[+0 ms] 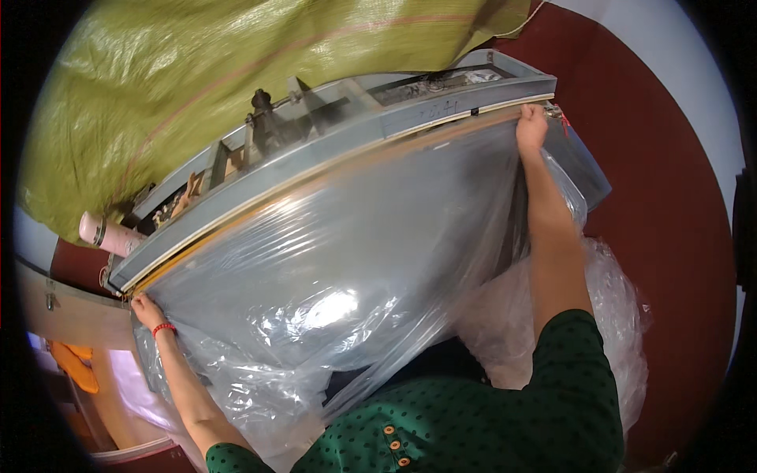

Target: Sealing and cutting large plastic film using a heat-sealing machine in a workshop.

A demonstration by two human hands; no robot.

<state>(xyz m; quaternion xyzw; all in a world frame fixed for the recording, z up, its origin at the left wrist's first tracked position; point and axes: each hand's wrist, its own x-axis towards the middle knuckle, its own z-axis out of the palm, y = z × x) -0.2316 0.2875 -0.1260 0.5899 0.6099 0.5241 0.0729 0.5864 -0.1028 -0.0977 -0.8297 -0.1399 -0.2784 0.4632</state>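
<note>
A wide sheet of clear plastic film (378, 213) is stretched between my two hands, its far edge running along a long grey metal frame (331, 142). My left hand (146, 311), with a red bracelet at the wrist, grips the film's corner near the frame's left end. At the right end, my right hand (533, 130) is closed on the other corner, close against the frame's edge. The film hangs slack and wrinkled toward my body and over my lap. A yellowish strip (197, 248) lines the frame's near side.
Behind the frame lies a yellow-green woven tarp (236, 71). A pink bottle (110, 234) stands at the frame's left end. More crumpled clear plastic (607, 315) spills down on my right over the dark red floor (670, 236). An orange object (75, 366) lies at lower left.
</note>
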